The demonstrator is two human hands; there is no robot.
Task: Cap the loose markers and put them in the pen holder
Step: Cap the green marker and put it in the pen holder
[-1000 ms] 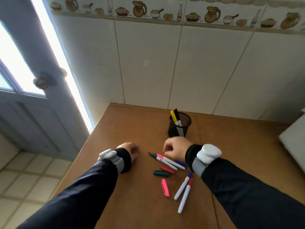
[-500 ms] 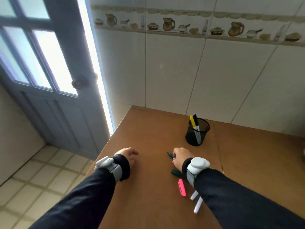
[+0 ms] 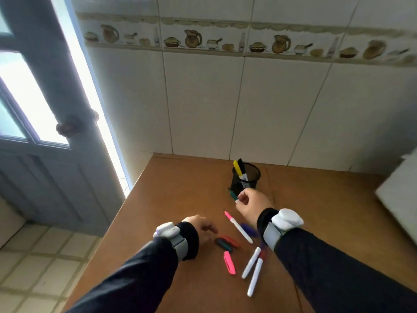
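Note:
My right hand (image 3: pixel 252 205) is shut on an uncapped green-tipped marker (image 3: pixel 233 195), lifted just in front of the black mesh pen holder (image 3: pixel 246 180), which holds a yellow and a black marker. My left hand (image 3: pixel 202 228) hovers with loose fingers over the green cap (image 3: pixel 222 243) and red cap (image 3: pixel 231 241) lying side by side. An uncapped pink-tipped marker (image 3: pixel 239 228) lies between my hands, with a blue cap (image 3: pixel 248 229) beside it. A pink cap (image 3: pixel 229 262) and two white markers (image 3: pixel 253 267) lie nearer to me.
The brown table (image 3: pixel 180 188) ends at its left edge next to a blue-grey door (image 3: pixel 45 132). A tiled wall (image 3: pixel 248 109) stands right behind the holder. A white object (image 3: pixel 399 190) sits at the table's right side.
My right hand has picked up the green-tipped marker and raised it toward the holder. My left hand has moved right, over the caps. The camera view has swung back toward the table.

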